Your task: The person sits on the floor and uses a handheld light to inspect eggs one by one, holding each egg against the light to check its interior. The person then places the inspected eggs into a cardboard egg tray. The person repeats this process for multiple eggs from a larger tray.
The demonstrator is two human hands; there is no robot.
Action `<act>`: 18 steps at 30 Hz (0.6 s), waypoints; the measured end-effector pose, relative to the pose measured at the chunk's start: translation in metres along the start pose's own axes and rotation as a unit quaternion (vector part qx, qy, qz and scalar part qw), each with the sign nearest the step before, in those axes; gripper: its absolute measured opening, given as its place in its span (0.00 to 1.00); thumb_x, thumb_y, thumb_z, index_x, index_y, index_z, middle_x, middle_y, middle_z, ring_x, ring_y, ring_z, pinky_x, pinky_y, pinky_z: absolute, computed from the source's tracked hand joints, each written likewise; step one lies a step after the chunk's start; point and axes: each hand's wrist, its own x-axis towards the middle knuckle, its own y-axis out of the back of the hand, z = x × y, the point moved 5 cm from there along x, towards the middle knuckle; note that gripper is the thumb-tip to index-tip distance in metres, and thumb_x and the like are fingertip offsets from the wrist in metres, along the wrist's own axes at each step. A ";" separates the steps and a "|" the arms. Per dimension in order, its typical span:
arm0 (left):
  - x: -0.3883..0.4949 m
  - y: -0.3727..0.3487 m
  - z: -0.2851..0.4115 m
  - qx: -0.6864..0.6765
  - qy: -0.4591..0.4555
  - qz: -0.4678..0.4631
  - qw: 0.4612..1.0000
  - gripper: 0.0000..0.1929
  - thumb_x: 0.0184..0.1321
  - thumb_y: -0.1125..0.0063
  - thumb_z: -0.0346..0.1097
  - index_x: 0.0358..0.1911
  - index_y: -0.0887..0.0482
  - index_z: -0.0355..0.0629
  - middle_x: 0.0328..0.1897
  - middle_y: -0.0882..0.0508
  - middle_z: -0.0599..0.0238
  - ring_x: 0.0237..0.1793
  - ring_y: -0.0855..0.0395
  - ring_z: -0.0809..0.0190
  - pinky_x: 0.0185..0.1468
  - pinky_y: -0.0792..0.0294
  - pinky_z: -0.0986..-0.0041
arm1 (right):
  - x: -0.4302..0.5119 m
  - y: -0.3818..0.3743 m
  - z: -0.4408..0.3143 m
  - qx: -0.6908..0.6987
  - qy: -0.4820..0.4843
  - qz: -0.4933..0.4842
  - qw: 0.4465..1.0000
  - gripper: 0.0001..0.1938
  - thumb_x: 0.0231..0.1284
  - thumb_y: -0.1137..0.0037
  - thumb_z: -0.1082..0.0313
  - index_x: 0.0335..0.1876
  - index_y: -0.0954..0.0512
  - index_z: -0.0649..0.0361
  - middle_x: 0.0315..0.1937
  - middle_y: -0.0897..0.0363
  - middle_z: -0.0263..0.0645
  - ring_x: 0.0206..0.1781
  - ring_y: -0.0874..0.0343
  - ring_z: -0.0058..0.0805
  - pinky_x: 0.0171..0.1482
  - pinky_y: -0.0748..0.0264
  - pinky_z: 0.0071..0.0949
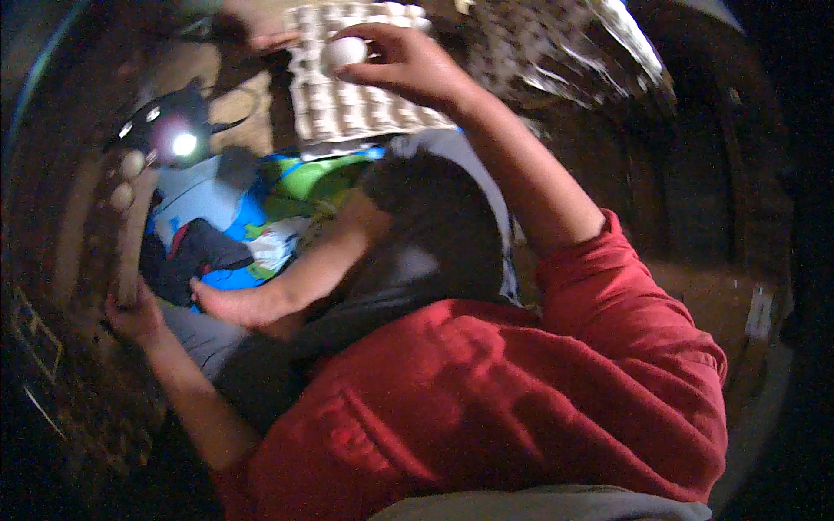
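My right hand (417, 68) pinches a white egg (348, 52) between thumb and fingers. The egg is over a pale moulded egg tray (374, 107), whose front cups show no eggs. Several white eggs (407, 12) sit at the tray's far edge. On the left, my left hand (135, 316) grips the lower end of a long pale edge (135, 241), which looks like part of a board or frame. Two eggs, an upper egg (133, 164) and a lower egg (122, 197), lie along that edge. Dim light hides what is beyond them.
A bright lamp (184, 144) shines from a dark object left of the tray. Another person's blurred hand (264, 29) is near the tray's far left side. Dark cloth (205, 251) lies on a blue and green covering (238, 280), by my bare foot (241, 306). Shiny plastic wrap (567, 58) covers something at upper right.
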 end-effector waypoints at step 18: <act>0.036 -0.001 0.043 0.563 -0.323 -0.054 0.759 0.22 0.53 0.44 0.42 0.47 0.28 0.35 0.52 0.26 0.54 0.53 0.29 0.53 0.54 0.35 0.59 | -0.698 0.104 0.148 -0.218 -0.708 -0.256 0.621 0.28 0.43 0.39 0.50 0.51 0.28 0.56 0.48 0.27 0.46 0.47 0.26 0.41 0.50 0.31 0.35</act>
